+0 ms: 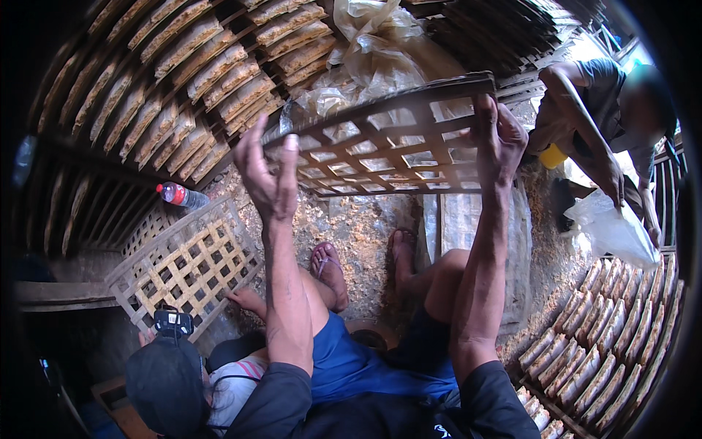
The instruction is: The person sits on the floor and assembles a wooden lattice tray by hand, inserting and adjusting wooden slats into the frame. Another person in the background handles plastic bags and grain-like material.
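Note:
A lattice tray (380,157) of woven slats in a dark wooden frame is raised in front of me, tilted, its openings showing the plastic behind. My right hand (499,143) is closed round the right end of its frame. At the other end, my left hand (272,175) has its fingers stretched and thumb apart, right beside the tray's left edge; whether the palm touches it is hard to see. Below the raised tray lies a flat panel (468,227), partly covered with clear plastic sheet (519,256), next to my right leg.
Racks of pale filled slabs stand at upper left (212,73) and lower right (607,329). Another lattice tray (194,267) leans left, beside a person in a cap (164,380). A red-capped bottle (183,196) stands behind it. At right, another person (585,110) handles a plastic bag (614,227). Crumbs cover the floor (365,227).

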Demonstrator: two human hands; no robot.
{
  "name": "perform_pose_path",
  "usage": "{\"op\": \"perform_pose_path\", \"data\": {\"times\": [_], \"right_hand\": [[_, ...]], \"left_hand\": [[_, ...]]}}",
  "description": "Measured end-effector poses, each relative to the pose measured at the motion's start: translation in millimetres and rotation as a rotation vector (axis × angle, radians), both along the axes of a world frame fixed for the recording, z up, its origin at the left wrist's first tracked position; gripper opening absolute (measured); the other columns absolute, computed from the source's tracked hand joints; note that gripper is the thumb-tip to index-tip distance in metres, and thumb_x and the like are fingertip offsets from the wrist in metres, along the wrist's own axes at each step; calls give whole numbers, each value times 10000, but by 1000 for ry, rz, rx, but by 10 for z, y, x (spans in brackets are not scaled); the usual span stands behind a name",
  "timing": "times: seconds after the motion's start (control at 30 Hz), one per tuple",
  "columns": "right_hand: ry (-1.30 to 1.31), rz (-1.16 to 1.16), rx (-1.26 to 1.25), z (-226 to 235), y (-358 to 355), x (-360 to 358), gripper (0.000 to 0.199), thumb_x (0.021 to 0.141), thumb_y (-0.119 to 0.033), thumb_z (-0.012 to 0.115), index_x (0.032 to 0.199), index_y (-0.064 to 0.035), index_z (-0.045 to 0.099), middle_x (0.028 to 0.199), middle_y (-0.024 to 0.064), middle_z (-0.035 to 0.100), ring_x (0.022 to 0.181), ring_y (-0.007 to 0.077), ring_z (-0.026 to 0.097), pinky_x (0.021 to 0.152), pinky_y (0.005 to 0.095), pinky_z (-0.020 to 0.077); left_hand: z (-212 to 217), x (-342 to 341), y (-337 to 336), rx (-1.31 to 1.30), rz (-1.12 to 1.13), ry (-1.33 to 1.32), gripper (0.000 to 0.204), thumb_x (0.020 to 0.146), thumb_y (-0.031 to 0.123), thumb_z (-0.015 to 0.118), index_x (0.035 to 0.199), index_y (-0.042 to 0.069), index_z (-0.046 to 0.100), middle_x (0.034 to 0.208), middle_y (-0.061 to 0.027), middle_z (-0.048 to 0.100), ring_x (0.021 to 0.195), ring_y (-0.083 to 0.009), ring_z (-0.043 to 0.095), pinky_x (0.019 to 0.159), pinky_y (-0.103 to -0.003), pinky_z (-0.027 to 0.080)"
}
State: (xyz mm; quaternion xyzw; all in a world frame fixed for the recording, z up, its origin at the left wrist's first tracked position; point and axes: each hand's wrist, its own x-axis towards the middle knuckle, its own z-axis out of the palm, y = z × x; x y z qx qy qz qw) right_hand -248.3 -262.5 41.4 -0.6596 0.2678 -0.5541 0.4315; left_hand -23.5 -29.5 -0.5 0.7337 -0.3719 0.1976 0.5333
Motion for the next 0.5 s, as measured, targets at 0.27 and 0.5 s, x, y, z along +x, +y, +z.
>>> {"op": "perform_pose_path", "data": {"times": [0.27, 0.5], "right_hand": [[442, -17, -296, 324, 24, 74, 270, 991, -318, 720, 977, -50, 756, 692, -29, 643, 636, 50, 614, 580, 230, 474], [104, -394, -701, 294, 294, 382, 197, 921, -211, 755, 1089, -109, 745, 1053, 71, 745, 1031, 218, 643, 934, 369, 478]], "left_hand": [[-23, -317, -104, 356, -565, 420, 587, 1032, 600, 502, 1009, 49, 700, 755, -100, 733, 708, -216, 740, 641, -366, 549], [-50, -386, -130, 122, -440, 596, 578, 1047, 583, 489, 925, 48, 671, 654, -43, 673, 621, -162, 689, 591, -309, 533]]}}
